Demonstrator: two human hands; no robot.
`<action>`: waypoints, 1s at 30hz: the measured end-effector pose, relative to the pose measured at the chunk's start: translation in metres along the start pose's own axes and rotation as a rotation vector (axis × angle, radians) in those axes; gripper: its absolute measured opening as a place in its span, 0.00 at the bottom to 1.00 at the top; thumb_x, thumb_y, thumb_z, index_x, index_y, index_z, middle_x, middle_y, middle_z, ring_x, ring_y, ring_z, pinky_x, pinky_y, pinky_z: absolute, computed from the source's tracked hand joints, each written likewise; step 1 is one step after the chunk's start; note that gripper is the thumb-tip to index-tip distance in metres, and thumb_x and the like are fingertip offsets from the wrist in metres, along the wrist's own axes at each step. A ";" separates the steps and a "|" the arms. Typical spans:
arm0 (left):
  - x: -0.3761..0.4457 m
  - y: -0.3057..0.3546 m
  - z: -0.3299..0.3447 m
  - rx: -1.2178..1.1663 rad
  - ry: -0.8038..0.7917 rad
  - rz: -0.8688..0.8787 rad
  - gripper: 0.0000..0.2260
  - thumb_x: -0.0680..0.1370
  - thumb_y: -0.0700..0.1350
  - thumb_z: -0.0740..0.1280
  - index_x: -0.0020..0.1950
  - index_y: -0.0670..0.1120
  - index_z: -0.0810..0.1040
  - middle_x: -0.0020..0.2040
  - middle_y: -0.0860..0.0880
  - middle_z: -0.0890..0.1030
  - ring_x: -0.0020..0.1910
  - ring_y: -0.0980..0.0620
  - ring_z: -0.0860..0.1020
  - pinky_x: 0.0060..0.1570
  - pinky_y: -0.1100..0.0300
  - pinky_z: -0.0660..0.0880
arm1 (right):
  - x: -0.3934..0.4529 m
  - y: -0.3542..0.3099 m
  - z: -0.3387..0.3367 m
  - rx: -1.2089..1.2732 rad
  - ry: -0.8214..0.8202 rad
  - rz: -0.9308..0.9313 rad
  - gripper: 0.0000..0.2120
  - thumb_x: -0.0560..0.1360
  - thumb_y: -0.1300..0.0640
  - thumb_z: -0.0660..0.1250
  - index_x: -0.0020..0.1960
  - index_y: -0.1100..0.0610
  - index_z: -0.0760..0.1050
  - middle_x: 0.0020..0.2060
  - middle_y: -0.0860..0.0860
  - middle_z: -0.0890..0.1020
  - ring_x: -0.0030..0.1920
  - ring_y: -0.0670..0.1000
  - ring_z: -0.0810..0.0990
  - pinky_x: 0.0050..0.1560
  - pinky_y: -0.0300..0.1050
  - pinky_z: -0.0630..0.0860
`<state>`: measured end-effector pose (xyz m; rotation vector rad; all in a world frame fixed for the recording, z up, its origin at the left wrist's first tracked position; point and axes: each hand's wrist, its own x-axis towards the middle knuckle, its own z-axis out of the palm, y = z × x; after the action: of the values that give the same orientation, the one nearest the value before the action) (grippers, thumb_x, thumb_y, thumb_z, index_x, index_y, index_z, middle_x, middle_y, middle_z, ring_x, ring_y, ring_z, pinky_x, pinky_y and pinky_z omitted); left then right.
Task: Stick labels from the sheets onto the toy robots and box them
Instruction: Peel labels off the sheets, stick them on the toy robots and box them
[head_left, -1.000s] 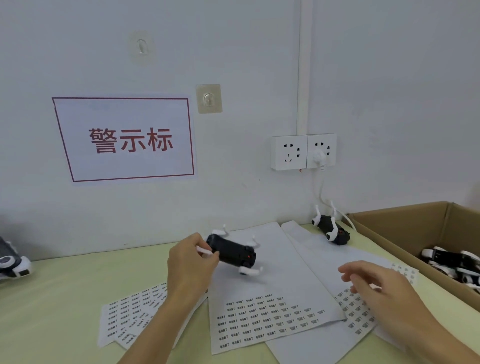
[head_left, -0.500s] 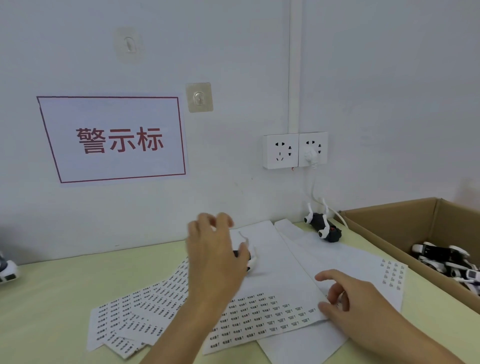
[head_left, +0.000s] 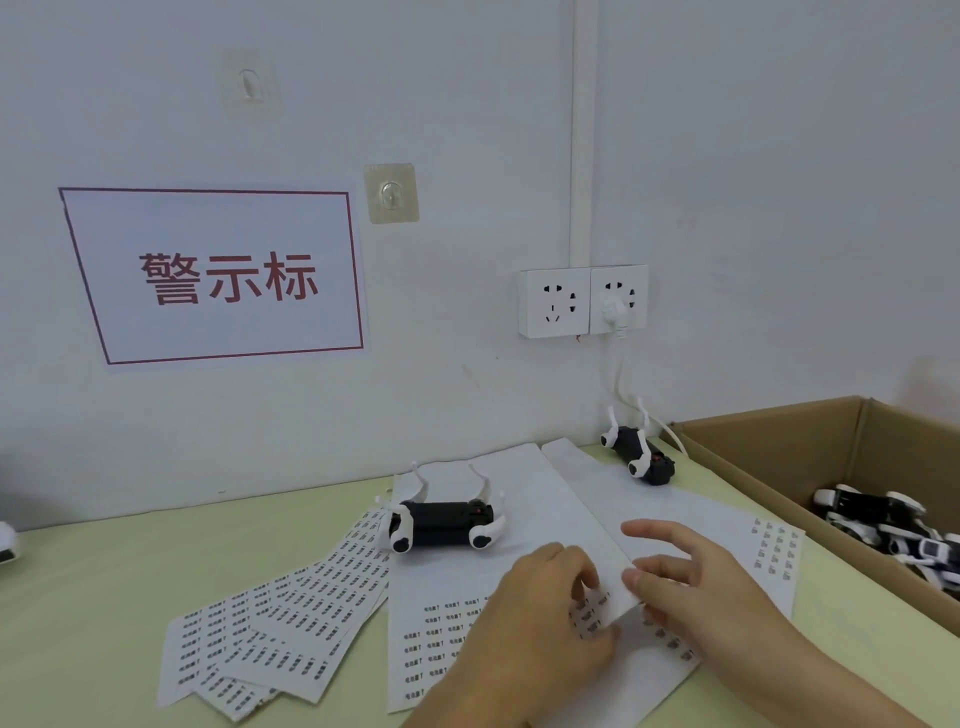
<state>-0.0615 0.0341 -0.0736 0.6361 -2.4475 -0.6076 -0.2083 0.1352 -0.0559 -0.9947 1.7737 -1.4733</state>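
A black-and-white toy robot (head_left: 441, 522) is laid on its back on the middle label sheet (head_left: 524, 499). The sheet's right edge is pinched by the right hand (head_left: 696, 587), while the left hand (head_left: 540, 618) is pressed on its labels, apparently picking one. More robots are seen in the cardboard box (head_left: 769, 441).

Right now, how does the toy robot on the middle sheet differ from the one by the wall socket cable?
The near toy robot lies across the view on a label sheet, close to both hands. The far toy robot lies angled away beside the cardboard box, on another sheet's far corner, out past the hands. The near one looks larger, being closer. Both are black-bodied with white legs pointing up, and neither is held.
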 end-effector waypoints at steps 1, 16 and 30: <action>0.001 -0.001 0.000 -0.027 0.017 0.007 0.12 0.74 0.52 0.71 0.54 0.52 0.76 0.46 0.59 0.73 0.47 0.59 0.72 0.47 0.63 0.74 | 0.000 0.000 0.000 0.019 -0.012 0.022 0.15 0.75 0.64 0.72 0.59 0.51 0.78 0.36 0.54 0.84 0.36 0.52 0.79 0.45 0.50 0.75; 0.004 0.008 -0.006 -0.367 0.039 -0.193 0.06 0.71 0.48 0.76 0.41 0.50 0.81 0.39 0.50 0.84 0.35 0.58 0.79 0.37 0.65 0.77 | -0.001 0.003 0.005 -0.014 -0.067 0.028 0.20 0.75 0.64 0.72 0.62 0.48 0.73 0.39 0.56 0.87 0.41 0.55 0.83 0.42 0.40 0.75; 0.003 0.015 -0.011 -0.627 -0.012 -0.497 0.05 0.74 0.40 0.73 0.38 0.42 0.85 0.30 0.48 0.82 0.29 0.54 0.77 0.34 0.63 0.76 | -0.005 0.002 0.010 0.030 -0.009 -0.008 0.19 0.74 0.66 0.73 0.59 0.51 0.73 0.36 0.56 0.87 0.31 0.45 0.83 0.28 0.30 0.72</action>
<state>-0.0619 0.0412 -0.0567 0.9584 -1.9279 -1.4920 -0.1979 0.1344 -0.0602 -0.9921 1.7383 -1.4941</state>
